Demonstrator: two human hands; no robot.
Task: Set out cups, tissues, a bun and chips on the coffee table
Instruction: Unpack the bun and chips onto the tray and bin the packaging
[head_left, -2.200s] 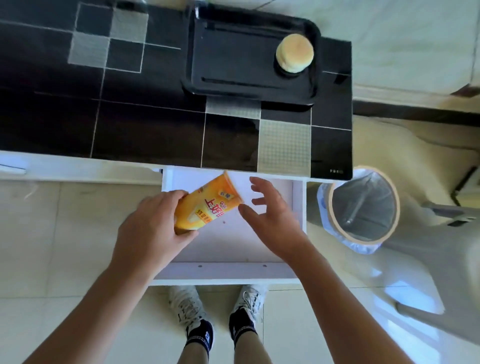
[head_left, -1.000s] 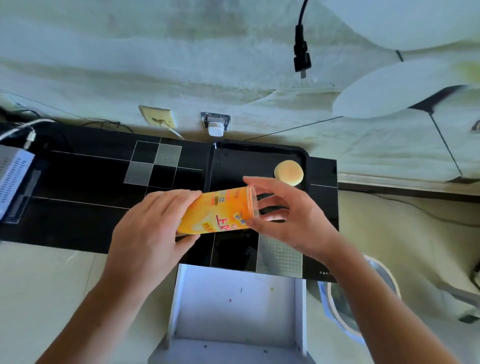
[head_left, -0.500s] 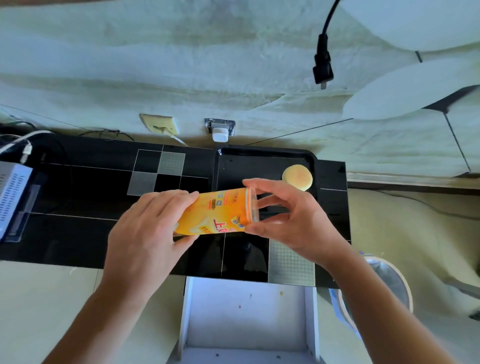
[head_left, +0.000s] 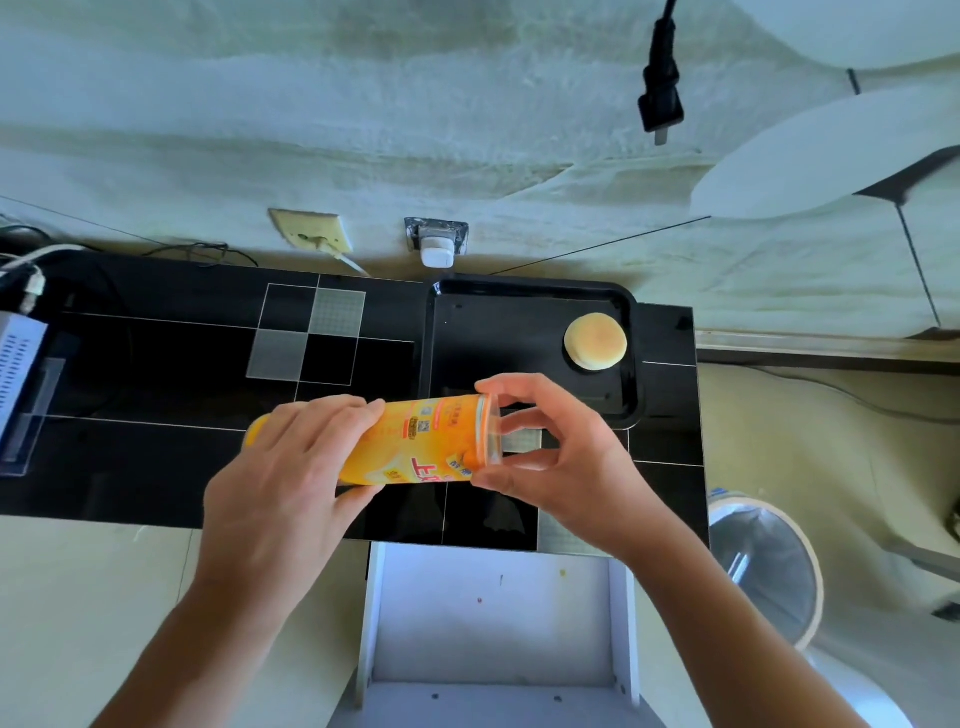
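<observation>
An orange chips can (head_left: 421, 441) lies sideways in the air over the black coffee table (head_left: 156, 457). My left hand (head_left: 291, 478) is wrapped around its bottom half. My right hand (head_left: 556, 457) grips the clear lid end (head_left: 491, 431) with fingers and thumb around the rim. A round pale bun (head_left: 596, 341) sits in the far right corner of a black tray (head_left: 519, 322) on the table. No cups or tissues are visible.
A white drawer (head_left: 493, 623) stands pulled open below the table's front edge. A lined waste bin (head_left: 763, 566) stands on the floor at the right. A white box with cables (head_left: 15, 358) sits at the table's left end. A black plug (head_left: 661, 93) hangs by the wall.
The chips can came up out of the drawer to above the table. My right hand closed on its lid end. In the last half second both hands hardly moved.
</observation>
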